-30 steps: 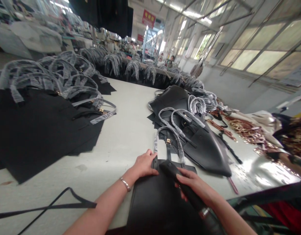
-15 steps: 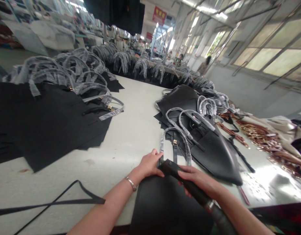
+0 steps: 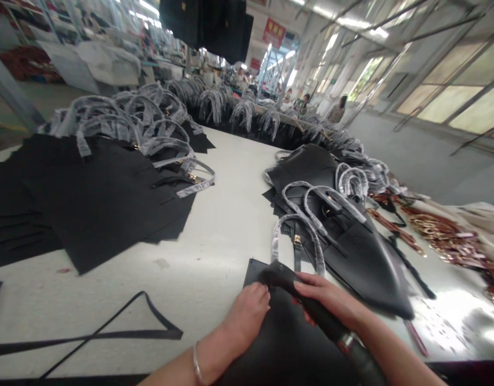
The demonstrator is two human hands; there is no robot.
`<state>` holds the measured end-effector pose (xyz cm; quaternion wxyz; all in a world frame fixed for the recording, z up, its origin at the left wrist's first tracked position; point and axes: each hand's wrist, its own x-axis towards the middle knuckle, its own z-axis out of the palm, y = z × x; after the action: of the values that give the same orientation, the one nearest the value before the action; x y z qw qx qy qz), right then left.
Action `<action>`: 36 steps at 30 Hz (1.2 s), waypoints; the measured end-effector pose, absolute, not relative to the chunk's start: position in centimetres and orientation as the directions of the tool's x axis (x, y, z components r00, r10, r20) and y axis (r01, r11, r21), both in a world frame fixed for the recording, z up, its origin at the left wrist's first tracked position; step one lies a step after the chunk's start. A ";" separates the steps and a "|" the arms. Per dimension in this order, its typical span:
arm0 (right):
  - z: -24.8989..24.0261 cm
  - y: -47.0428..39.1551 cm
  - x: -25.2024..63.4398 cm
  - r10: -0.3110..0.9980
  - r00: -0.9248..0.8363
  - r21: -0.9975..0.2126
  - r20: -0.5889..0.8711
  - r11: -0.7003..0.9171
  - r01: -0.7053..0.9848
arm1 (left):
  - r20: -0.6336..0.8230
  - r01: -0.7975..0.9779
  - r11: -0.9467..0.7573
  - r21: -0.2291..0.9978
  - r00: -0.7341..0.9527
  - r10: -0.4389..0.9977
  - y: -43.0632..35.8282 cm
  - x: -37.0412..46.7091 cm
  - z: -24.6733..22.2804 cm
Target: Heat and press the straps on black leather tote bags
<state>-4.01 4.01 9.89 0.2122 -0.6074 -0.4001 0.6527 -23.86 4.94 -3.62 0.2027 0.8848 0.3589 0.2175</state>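
A black leather bag panel [image 3: 295, 343] lies at the table's front edge, with a plastic-wrapped handle [image 3: 297, 217] and a strap with a gold buckle [image 3: 297, 241] at its top. My right hand [image 3: 323, 297] is wrapped round a long black handheld tool [image 3: 317, 311] with a metal ring near its lower end. The tool's head lies over the panel by the handle's left base. Beside that head, my left hand [image 3: 249, 311] rests on the panel with fingers curled together; whatever they pinch is hidden.
Stacked black panels with wrapped handles [image 3: 98, 198] lie at left. More black bag pieces [image 3: 363, 257] are piled at right, near brown straps with gold chains [image 3: 435, 225]. A thin black strip [image 3: 122, 336] crosses the front left. Beyond the table a person [image 3: 336, 113] stands.
My left hand has come down and back from the handle's base onto the panel, its fingers now curled; the panel's top left corner shows. My right hand keeps the tool in nearly the same place.
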 end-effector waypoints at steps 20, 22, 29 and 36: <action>8.5 10.7 -8.7 0.746 -0.241 -0.783 -0.620 -0.570 0.248 | 0.325 0.515 -0.775 0.366 0.710 0.625 4.9 -23.8 -3.4; 8.6 11.3 -8.6 0.810 -0.169 -0.821 -0.562 -0.522 0.230 | 0.316 0.509 -0.780 0.364 0.720 0.618 5.0 -24.0 -3.0; 11.0 8.1 -6.8 0.786 -0.161 -0.795 -0.597 -0.553 0.250 | 0.315 0.517 -0.773 0.367 0.713 0.627 5.1 -24.1 -2.7; 8.6 9.3 -9.3 0.795 -0.180 -0.811 -0.579 -0.537 0.231 | 0.279 0.503 -0.764 0.404 0.728 0.626 4.9 -24.0 -3.0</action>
<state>-9.29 9.28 8.62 0.2208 -0.6009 -0.4272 0.6385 -24.02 4.93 -3.00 0.1523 0.9169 0.3078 0.2032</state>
